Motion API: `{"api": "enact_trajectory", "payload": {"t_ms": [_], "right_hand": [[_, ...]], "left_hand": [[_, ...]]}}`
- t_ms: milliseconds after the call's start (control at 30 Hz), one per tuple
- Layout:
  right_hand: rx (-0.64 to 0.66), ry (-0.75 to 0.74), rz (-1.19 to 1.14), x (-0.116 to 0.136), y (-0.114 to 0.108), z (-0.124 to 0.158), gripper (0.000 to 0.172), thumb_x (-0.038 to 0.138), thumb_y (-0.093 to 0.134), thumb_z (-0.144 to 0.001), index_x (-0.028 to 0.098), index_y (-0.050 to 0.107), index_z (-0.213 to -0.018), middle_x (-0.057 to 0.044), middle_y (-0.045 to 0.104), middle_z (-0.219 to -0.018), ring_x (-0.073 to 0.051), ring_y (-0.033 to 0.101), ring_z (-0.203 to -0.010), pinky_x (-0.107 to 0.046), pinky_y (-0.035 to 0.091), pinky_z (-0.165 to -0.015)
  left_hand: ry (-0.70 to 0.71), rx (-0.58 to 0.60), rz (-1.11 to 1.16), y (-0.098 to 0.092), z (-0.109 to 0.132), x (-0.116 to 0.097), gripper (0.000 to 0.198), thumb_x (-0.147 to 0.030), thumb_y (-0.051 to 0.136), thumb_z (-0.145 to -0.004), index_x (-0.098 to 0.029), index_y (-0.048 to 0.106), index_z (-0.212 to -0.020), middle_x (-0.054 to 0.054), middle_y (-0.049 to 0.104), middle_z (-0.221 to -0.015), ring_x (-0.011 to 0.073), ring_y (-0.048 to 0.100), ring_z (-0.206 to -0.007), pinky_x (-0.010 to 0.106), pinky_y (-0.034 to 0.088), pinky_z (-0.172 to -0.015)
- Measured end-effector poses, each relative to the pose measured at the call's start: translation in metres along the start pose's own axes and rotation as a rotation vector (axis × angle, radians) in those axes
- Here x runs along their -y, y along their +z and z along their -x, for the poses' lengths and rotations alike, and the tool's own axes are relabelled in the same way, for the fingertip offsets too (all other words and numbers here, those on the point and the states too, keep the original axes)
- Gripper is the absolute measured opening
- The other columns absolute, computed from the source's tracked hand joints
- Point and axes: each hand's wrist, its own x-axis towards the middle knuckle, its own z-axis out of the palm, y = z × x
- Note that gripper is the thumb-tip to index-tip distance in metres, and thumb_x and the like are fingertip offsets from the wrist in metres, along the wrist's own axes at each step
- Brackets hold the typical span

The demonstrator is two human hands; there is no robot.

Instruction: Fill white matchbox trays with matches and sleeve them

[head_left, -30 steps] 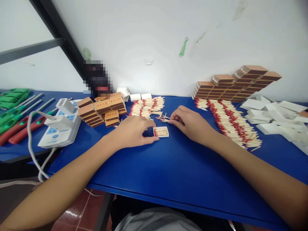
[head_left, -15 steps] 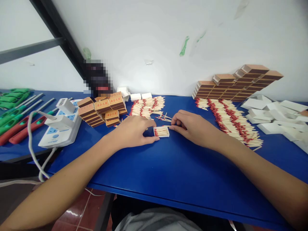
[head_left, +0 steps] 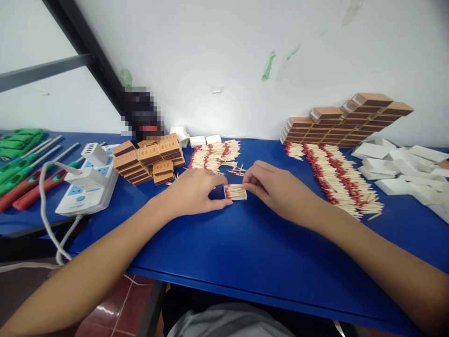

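A small white matchbox tray lies on the blue table with red-tipped matches inside. My left hand steadies its left end, thumb at the near corner and index finger at the far one. At the tray's right end, my right hand pinches a match above the others, thumb against forefinger. A few loose matches lie just beyond the tray. Behind my left hand spreads a pile of matches.
Filled-out matchboxes are stacked at left, near a white power strip with cables. More matchboxes stand against the wall at right. Nearer are a long match pile and white trays. Red and green-handled tools lie far left.
My right hand has moved slightly left, carrying the pinched match from beside the tray to over it. My left hand stays at the tray.
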Motion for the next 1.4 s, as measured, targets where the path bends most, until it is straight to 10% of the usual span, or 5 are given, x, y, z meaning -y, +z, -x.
{"api": "enact_trajectory", "payload": {"t_ms": [1400], "right_hand": [[-0.127,0.131,-0.022,-0.033,0.017,-0.007,0.008,0.029,0.065,-0.096,0.021,0.068,-0.094,-0.004,0.061,-0.092,-0.017,0.058,-0.073,-0.032,0.042,-0.066]], "left_hand": [[0.017,-0.001,-0.010,0.002,-0.001,0.002,0.033,-0.049,0.069,-0.093,-0.021,0.075,-0.108,0.000,0.069,-0.073,0.0163,0.060,-0.063,0.029,0.032,-0.059]]}}
